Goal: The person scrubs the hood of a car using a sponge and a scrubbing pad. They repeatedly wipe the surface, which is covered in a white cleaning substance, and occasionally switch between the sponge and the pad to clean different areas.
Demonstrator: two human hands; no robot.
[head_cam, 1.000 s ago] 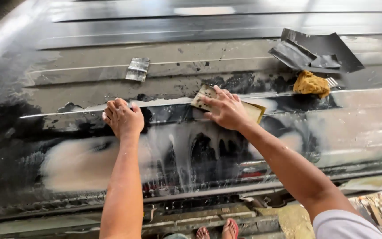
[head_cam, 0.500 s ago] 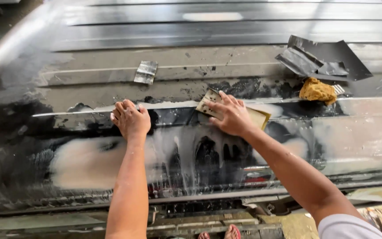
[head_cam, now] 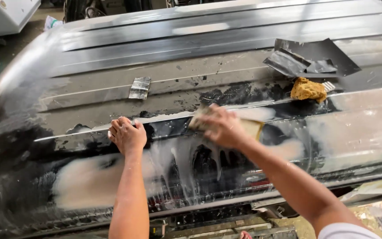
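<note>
My right hand (head_cam: 221,126) presses a tan sanding pad (head_cam: 249,125) flat against a wet, ribbed black vehicle roof (head_cam: 200,48); the hand is blurred with motion. My left hand (head_cam: 127,134) rests with fingers curled on a raised rib of the roof, to the left of the pad, and holds nothing. Whitish sanding slurry (head_cam: 85,177) runs down the panel below both hands.
A yellow sponge (head_cam: 307,90) lies on the roof at the right, beside dark sheets of sandpaper (head_cam: 311,58). A small folded grey piece of sandpaper (head_cam: 139,87) lies above my left hand. A white object (head_cam: 5,14) stands at the top left, on the floor.
My right hand has slid the pad slightly to the left and is now motion-blurred. The view has tilted, showing more of the roof's far edge. The left hand stays in place.
</note>
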